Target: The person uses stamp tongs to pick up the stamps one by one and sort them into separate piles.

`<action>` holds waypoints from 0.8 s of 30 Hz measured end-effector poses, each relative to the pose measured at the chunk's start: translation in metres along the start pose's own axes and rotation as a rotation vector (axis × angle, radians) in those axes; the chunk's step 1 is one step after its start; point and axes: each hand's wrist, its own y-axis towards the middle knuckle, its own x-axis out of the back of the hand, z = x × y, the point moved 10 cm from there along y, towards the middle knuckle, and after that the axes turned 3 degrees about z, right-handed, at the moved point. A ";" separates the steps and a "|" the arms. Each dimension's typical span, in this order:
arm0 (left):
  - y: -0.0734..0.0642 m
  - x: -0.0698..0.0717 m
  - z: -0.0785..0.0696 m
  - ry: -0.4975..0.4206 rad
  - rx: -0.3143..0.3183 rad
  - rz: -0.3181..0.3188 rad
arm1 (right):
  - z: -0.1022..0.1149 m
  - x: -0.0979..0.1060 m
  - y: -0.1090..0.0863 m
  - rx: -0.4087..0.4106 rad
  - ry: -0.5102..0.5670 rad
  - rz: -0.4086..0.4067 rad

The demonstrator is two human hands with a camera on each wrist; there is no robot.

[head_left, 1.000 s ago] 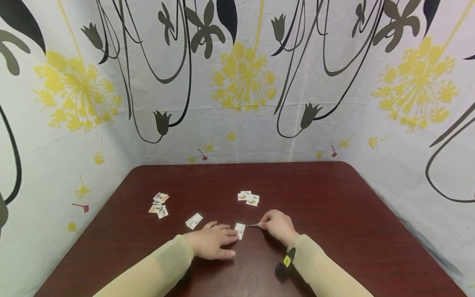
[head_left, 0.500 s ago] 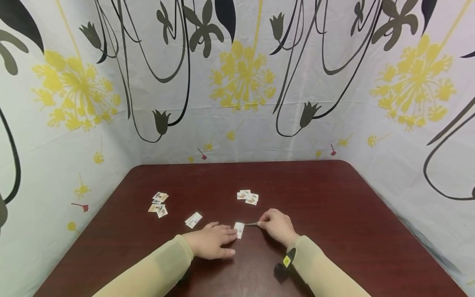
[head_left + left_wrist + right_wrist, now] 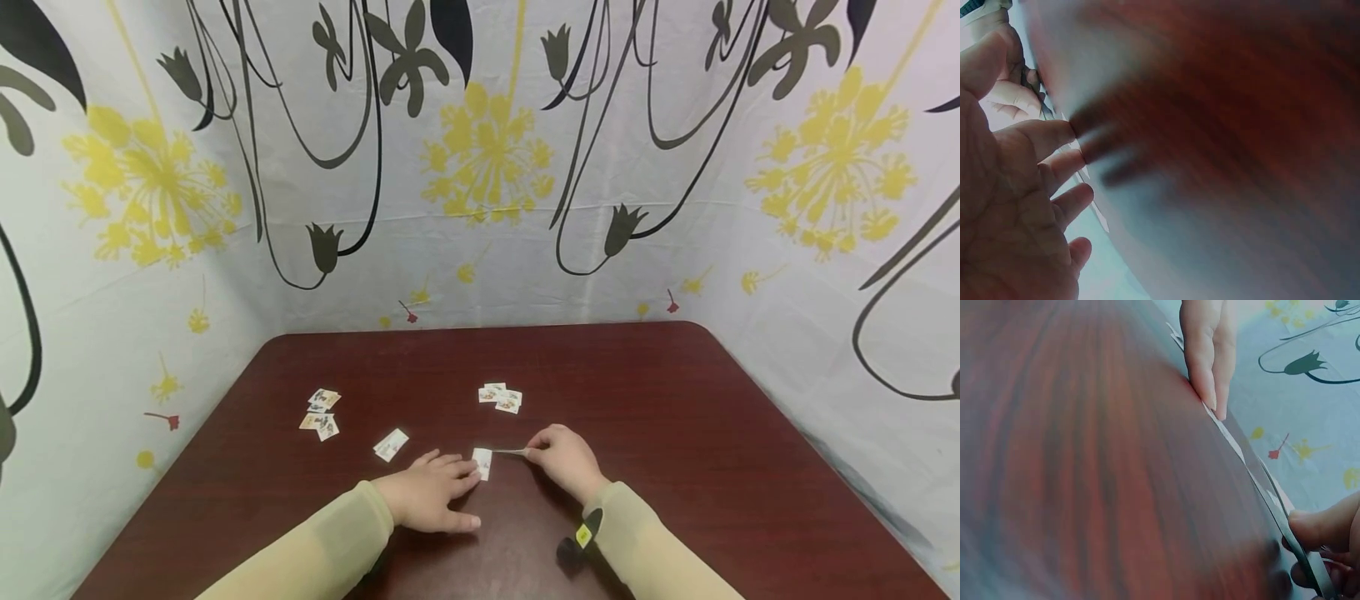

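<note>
Splayed wider, left hand point(image 3: 435, 493) is being rested on a likely light, edge-graspable card point(image 3: 483, 463) beside tweezers point(image 3: 1302, 555) being pinched by right hand point(image 3: 566, 463).

Pale yellow sleeves point(image 3: 315, 537) reach the wrists; at the right cuff point(image 3: 613, 505), a black strap point(image 3: 595, 520) bears a yellow label point(image 3: 583, 535).

No readable text in any view; yellow label point(image 3: 583, 535) on the black wrist strap point(image 3: 595, 521) at the right sleeve point(image 3: 628, 517) is too small to make out; card point(image 3: 484, 467) at the left hand point(image 3: 435, 490) has tiny print, illegible; card pair point(image 3: 392, 445), far-centre cards point(image 3: 509, 401) and far-left cards point(image 3: 326, 399) on the counter point(image 3: 675, 417), same, print too small to resolve.
</note>
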 end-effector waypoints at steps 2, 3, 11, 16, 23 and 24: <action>0.000 0.000 -0.001 0.003 0.007 -0.006 | -0.002 0.000 -0.002 -0.024 -0.009 -0.002; 0.001 0.000 -0.001 0.007 0.011 -0.012 | -0.002 0.001 -0.002 -0.034 -0.015 -0.004; 0.003 0.000 -0.005 0.061 0.030 -0.062 | 0.000 0.001 -0.008 -0.068 -0.012 0.002; 0.002 0.001 -0.006 0.045 0.040 -0.051 | 0.004 -0.002 -0.009 -0.022 0.000 0.004; 0.002 0.001 -0.006 0.032 0.040 -0.042 | 0.002 -0.003 -0.009 -0.016 -0.015 -0.019; 0.002 0.001 -0.006 0.032 0.039 -0.043 | 0.001 -0.003 -0.009 -0.016 -0.015 -0.023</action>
